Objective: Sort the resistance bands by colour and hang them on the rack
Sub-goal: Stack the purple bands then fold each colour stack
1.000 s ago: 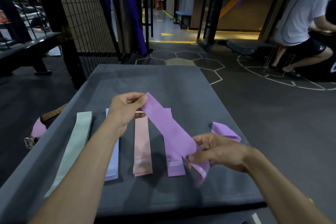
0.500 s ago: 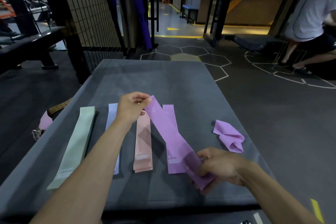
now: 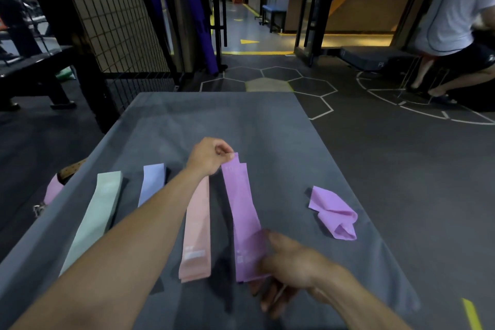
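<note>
A dim gym room with a dark hexagon-marked floor [image 3: 375,155] surrounds a grey padded surface [image 3: 214,120]. Left of the left hand [image 3: 207,155] lie green [image 3: 93,220], blue [image 3: 152,182] and pink [image 3: 197,228] bands. Both hands grasp a purple band [image 3: 242,211]: left pinching its far end, right hand [image 3: 292,268] its near end.

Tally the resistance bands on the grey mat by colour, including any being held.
Mint green band: 1
Light blue band: 1
Pink band: 1 visible
Flat purple bands: 2, stacked
Crumpled purple band: 1
Total: 6
</note>
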Tool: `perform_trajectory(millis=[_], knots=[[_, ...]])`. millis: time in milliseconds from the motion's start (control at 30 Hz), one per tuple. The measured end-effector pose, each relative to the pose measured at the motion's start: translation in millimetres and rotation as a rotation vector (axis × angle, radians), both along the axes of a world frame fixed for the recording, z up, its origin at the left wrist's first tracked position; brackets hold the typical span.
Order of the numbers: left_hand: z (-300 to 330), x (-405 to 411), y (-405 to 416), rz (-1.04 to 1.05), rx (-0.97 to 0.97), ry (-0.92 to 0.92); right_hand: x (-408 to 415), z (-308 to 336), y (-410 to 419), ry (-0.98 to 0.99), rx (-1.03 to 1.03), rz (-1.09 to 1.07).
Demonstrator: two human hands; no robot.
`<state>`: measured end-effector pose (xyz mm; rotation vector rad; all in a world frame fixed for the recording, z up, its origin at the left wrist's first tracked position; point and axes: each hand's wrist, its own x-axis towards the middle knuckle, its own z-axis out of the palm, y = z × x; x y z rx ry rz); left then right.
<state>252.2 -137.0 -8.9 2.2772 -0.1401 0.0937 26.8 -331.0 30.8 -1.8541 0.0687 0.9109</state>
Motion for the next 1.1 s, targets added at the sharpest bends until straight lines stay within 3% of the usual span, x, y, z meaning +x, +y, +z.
perform_trajectory(millis=[300, 1100], knots=[[-22.0, 24.1, -14.6, -0.077, 0.218, 0.025, 12.8, -7.1, 12.5, -0.004, -0.153, 0.071], [-30.9, 25.1, -24.5, -0.070, 0.289, 0.020, 11.8, -34.9, 5.6, -0.032, -0.169, 0.106]])
